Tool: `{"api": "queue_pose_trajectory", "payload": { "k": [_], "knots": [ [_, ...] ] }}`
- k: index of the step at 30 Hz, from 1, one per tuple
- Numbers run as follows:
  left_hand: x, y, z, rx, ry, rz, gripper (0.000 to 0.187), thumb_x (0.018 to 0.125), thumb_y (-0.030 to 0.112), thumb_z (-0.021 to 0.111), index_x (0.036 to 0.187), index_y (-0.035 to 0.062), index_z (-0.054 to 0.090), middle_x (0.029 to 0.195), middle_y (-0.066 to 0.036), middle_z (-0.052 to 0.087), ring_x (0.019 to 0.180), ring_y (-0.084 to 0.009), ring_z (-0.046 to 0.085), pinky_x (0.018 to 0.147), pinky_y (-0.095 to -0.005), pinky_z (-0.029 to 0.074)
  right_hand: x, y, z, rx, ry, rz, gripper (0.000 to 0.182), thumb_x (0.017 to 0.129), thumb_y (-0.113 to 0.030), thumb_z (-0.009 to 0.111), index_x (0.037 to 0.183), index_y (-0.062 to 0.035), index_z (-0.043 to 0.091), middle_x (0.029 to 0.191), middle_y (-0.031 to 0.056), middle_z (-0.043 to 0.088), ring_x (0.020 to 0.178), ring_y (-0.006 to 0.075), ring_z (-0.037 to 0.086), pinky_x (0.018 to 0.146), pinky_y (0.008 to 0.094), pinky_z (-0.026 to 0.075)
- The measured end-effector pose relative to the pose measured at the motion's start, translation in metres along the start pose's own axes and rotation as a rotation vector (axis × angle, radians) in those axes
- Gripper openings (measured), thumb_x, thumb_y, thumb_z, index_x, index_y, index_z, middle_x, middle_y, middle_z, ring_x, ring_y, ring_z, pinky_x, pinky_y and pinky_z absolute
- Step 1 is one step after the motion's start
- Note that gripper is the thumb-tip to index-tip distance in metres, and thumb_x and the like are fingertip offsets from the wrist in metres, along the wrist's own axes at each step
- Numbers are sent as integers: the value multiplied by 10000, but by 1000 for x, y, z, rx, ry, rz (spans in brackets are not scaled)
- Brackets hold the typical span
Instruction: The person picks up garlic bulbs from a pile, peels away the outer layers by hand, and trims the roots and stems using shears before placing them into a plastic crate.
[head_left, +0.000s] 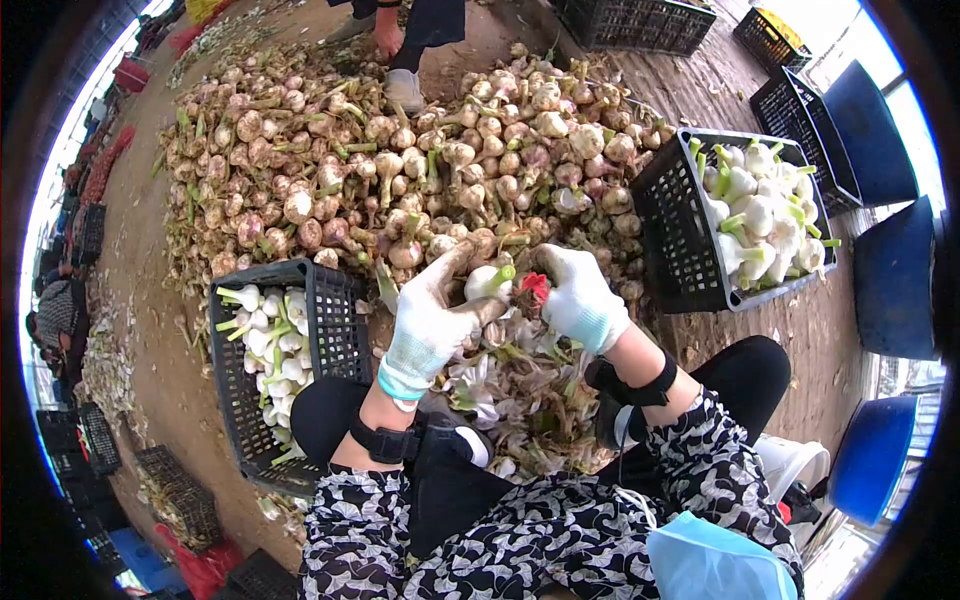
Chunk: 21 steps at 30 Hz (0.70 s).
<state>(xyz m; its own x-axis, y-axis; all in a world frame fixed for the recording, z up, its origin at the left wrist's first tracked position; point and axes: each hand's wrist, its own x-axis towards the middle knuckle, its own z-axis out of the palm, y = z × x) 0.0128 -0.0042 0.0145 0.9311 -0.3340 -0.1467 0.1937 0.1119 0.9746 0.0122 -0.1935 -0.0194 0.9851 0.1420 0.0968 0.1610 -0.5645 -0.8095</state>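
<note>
My left hand (428,315), in a white glove with soiled fingers, is closed around a peeled white garlic bulb (482,284) with a short green stem. Close beside it, my right hand (582,300), also gloved, has its fingers curled in around a small red thing (537,289); its kind does not show clearly. Just beyond both hands spreads a big heap of unpeeled garlic (300,205) with dirty skins and stems. Loose garlic skins (530,400) lie beneath my hands, between my feet.
A black crate (240,390) of white garlic stands at my left, and another black crate (685,270) of it at my right. Across the heap are a person's hand (388,35) and shoe (404,90). Blue tubs (895,280) and a white bucket (800,460) line the right.
</note>
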Motion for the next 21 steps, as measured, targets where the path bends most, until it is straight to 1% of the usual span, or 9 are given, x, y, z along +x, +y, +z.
{"api": "queue_pose_trajectory", "payload": {
  "k": [6,7,10,13,14,17,19,20,21],
  "knots": [
    [4,-16,-4,-137,-27,-8,614,811,40,654,1336,-69,355,1126,-107,569,1034,-148,541,890,-282,457,-8,-7,5,238,33,185,105,757,-41,565,843,20,568,724,170,608,678,257,613,614,348,470],
    [5,-18,-3,-180,-60,-35,594,842,82,630,1346,-54,347,1090,-82,574,999,-133,546,869,-280,461,-12,-21,13,542,21,301,123,767,-68,584,859,13,571,739,179,604,690,284,612,631,345,475],
    [8,-23,-5,-229,119,49,390,913,205,474,1225,-29,474,954,-85,601,840,-154,586,758,-299,484,-24,-46,29,315,110,-52,158,790,-125,605,872,6,575,753,206,591,712,377,591,650,371,482],
    [9,-9,0,-770,219,-74,358,907,187,392,1165,-28,518,1021,-87,613,884,-226,622,851,-350,503,-7,-4,41,125,298,242,172,800,-142,590,888,6,579,753,229,593,675,382,591,621,397,473],
    [8,-3,1,-952,262,-113,359,906,180,365,1145,-28,533,1043,-88,617,899,-251,634,881,-367,509,-4,24,41,215,152,446,163,823,-139,554,889,6,590,768,242,603,659,384,592,600,393,475],
    [12,-6,-9,-1021,405,-89,351,912,174,361,1156,-16,527,1005,-88,623,859,-247,635,825,-369,525,-19,74,51,-47,-186,145,296,855,-236,570,1014,13,568,828,198,635,706,302,628,638,362,491],
    [9,-39,-29,-1000,-36,-7,334,913,150,362,1149,-20,526,926,-92,620,780,-212,619,748,-332,516,-16,37,44,360,53,36,414,835,-311,623,1075,17,544,901,186,637,791,260,640,696,344,495],
    [11,-12,2,-604,416,39,309,910,131,369,1105,-36,540,863,-86,606,718,-172,587,705,-297,491,-14,-7,32,486,28,178,462,809,-313,666,1097,22,528,967,201,624,869,268,633,752,336,490],
    [10,-17,0,-602,412,37,309,910,131,369,1105,-36,540,863,-86,606,718,-172,587,705,-297,491,-10,-48,25,222,32,214,471,794,-279,692,1116,14,513,936,194,632,862,275,633,756,342,492]
  ]
}}
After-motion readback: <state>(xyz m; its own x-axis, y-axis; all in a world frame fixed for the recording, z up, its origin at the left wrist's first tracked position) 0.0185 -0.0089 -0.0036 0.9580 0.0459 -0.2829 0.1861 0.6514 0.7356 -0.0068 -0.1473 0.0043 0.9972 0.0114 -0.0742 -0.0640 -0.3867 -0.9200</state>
